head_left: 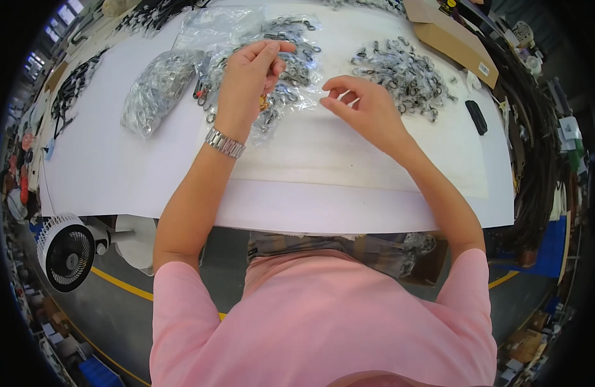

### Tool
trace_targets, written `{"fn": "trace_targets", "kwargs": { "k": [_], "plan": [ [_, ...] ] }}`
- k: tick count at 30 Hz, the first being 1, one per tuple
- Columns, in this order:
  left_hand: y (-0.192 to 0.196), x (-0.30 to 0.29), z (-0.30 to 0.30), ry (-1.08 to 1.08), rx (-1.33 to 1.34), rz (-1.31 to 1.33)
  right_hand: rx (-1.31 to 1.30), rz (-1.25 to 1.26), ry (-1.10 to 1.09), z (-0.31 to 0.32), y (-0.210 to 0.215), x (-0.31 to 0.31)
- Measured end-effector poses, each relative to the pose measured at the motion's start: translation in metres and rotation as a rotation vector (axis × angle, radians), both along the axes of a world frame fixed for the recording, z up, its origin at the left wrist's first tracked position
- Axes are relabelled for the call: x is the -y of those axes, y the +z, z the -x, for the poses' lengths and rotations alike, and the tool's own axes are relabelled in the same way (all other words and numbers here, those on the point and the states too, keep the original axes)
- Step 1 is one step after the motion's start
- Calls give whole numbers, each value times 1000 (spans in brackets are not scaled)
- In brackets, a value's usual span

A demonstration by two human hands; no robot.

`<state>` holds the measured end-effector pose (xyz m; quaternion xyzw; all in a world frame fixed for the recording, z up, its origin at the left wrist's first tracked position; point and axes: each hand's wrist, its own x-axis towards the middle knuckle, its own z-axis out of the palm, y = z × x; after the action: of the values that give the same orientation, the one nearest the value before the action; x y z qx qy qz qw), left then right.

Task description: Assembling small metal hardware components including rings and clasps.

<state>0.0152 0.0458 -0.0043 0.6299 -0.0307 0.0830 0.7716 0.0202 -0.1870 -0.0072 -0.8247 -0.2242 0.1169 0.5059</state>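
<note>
Left hand (251, 72): fingers pinched on 1 small metal clasp (264, 103), raised over clear bag of clasps (281, 61) for sorting. Right hand (362, 103): loosely curled, holding nothing, resting on white counter (117, 161). Loose clasp pile (404, 74) beyond.

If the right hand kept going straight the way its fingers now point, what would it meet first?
The right hand points its fingers left, toward the left hand. It would probably first meet the clear plastic bag of metal clasps lying under and beside that hand, though height above the white table is unclear.
</note>
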Motion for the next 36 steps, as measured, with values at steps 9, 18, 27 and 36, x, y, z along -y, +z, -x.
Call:
{"fn": "trace_targets", "kwargs": {
  "k": [9, 18, 27, 36],
  "plan": [
    [-11, -4, -5, -28, 6, -50, 716, 596, 67, -28, -24, -54],
    [-26, 0, -10, 21, 97, -763, -252, -251, -102, -27, -22, -6],
    [-9, 14, -2, -341, -153, -481, -209, -482, -18, -23, -29, 3],
    [-17, 30, 5, -206, -173, -126, -264, -544, -73, -1, -28, 0]
  ]
}}
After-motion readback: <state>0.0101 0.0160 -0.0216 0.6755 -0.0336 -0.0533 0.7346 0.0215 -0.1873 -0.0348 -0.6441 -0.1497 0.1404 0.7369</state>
